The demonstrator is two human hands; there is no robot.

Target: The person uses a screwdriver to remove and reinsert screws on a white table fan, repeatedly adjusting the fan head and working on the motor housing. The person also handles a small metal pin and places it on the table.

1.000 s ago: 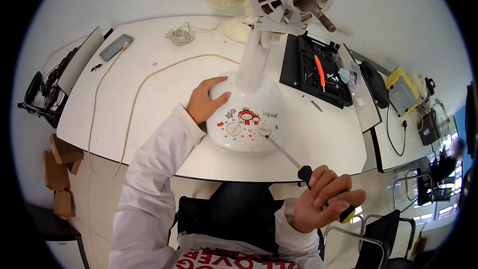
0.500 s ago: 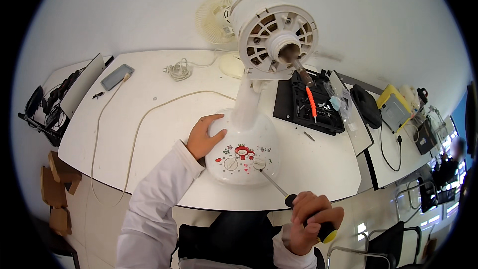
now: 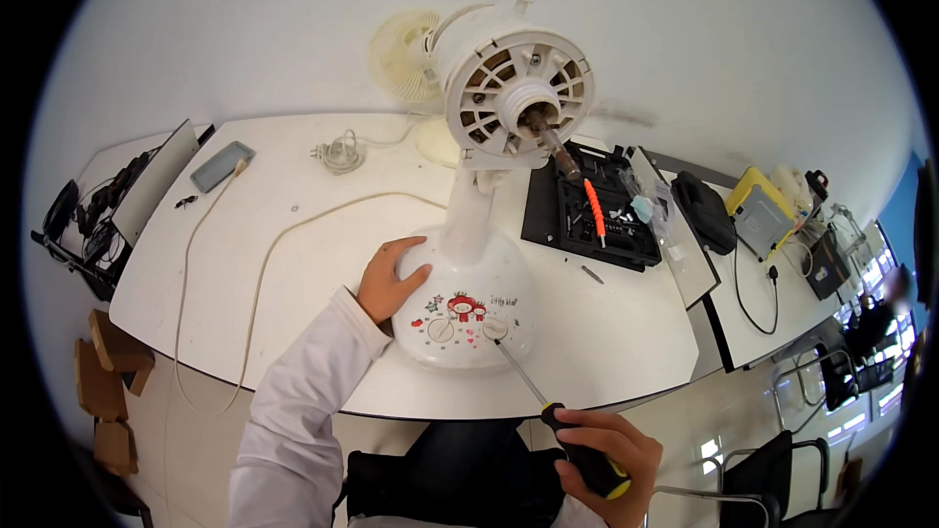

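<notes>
A white electric fan (image 3: 468,225), its grille and blades off, stands upright on the white table before me. Its motor housing (image 3: 518,98) faces me, with the bare shaft sticking out. My left hand (image 3: 393,281) lies on the left side of the fan's rounded base, thumb and fingers spread. In my right hand (image 3: 611,460) is a black-and-yellow screwdriver (image 3: 585,450), gripped by its handle. The tip touches or nearly touches the lower edge of the right-hand knob (image 3: 496,330) on the base. A second knob (image 3: 441,330) sits left of the red cartoon print.
Behind the fan lies an open black tool case (image 3: 611,205) with an orange-handled tool (image 3: 595,207). A small bit (image 3: 592,275) rests nearby. A cable (image 3: 284,225) curves across the left; a grey tray (image 3: 221,167) and a pale fan (image 3: 406,54) stand farther back.
My right hand has shifted its hold on the screwdriver handle, fingers now laid along it. The tip stays by the right knob. The whole view has tilted slightly; my left hand keeps its place.
</notes>
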